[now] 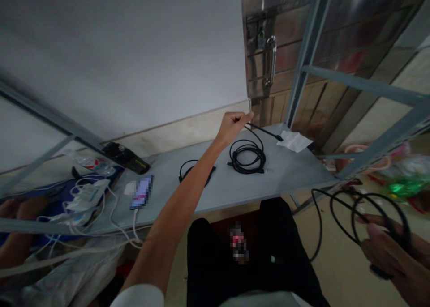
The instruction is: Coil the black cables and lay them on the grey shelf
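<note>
My left hand (235,123) is raised over the far part of the grey table, closed in a fist. From that fist a stretch of black cable with a plug (278,138) runs down toward a crumpled white paper (295,140). A coiled black cable (247,158) lies just below this hand; whether the two connect I cannot tell. Another black cable coil (188,169) is partly hidden behind my left forearm. At the lower right, off the table, my right hand (386,249) grips a looped black cable (336,204), with a dark end hanging beneath the fingers.
On the left of the table (221,195) lie a phone (141,192), a black bottle-like object (126,158) and white chargers with cords (89,197). Another person's hands (27,207) rest at the far left. Metal frame posts (305,61) stand around the table.
</note>
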Demonstrator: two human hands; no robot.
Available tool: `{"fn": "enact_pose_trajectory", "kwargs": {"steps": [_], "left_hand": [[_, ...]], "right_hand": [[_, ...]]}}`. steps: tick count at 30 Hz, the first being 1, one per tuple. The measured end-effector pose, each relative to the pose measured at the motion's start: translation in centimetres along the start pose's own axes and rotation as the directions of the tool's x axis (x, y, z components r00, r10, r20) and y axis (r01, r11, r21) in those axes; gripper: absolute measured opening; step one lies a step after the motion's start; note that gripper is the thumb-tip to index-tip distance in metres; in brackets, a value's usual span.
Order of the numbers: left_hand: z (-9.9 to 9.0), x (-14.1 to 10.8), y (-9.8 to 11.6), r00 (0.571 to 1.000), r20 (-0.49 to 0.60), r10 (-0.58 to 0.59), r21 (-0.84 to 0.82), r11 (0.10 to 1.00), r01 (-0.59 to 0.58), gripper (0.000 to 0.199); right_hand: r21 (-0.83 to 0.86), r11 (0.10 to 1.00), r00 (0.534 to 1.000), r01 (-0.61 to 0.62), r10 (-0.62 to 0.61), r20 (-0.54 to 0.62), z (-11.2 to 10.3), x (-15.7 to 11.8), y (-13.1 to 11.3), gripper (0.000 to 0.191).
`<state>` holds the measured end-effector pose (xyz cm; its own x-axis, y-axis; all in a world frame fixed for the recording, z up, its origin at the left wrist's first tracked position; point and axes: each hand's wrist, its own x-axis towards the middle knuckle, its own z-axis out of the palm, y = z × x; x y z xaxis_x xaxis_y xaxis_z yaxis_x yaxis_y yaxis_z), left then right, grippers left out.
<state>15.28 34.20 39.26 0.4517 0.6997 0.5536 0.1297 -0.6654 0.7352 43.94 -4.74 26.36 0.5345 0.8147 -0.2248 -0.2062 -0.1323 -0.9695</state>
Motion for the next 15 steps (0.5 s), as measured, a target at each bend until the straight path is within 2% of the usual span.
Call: {"fn": "enact_pose_trajectory", "kwargs": {"steps": [2, 4, 6, 8, 10, 12, 15], "left_hand": [[0.7, -2.3, -2.8, 1.0, 0.027, -0.009, 0.109, 0.994, 0.006, 0.076], [1.6, -4.8, -5.0, 0.994, 0.107, -0.002, 0.242, 0.97, -0.024, 0.07], [2.4, -7.1, -6.5, 0.969, 0.244, -0.035, 0.371, 0.927, -0.06, 0.062], [2.9, -8.9, -7.0, 0.935, 0.344, -0.089, 0.477, 0.874, -0.092, 0.053], [3.2, -10.5, -6.6, 0.926, 0.353, -0.133, 0.538, 0.838, -0.085, 0.035], [3.7, -12.6, -5.2, 0.949, 0.282, -0.143, 0.534, 0.845, -0.032, 0.017], [5.8, -17.8, -1.9, 0.984, 0.133, -0.116, 0.389, 0.919, 0.056, 0.024]], "right_hand": [[0.056, 0.997, 0.999, -0.046, 0.048, -0.024, -0.3, 0.0, -0.2, 0.059], [0.079, 0.995, 0.998, -0.064, 0.066, -0.013, -0.4, 0.2, -0.1, 0.056], [0.081, 0.994, 0.996, -0.076, 0.072, 0.046, -0.2, 0.3, 0.4, 0.054], [0.08, 0.994, 0.993, -0.08, 0.073, 0.094, 0.1, 0.4, 1.1, 0.051], [0.078, 0.993, 0.989, -0.084, 0.073, 0.125, 0.4, 0.3, 1.7, 0.049], [0.079, 0.992, 0.986, -0.101, 0.089, 0.137, 0.4, 0.3, 2.1, 0.047], [0.1, 0.99, 0.985, -0.096, 0.08, 0.152, 0.0, 0.8, 2.5, 0.041]]}}
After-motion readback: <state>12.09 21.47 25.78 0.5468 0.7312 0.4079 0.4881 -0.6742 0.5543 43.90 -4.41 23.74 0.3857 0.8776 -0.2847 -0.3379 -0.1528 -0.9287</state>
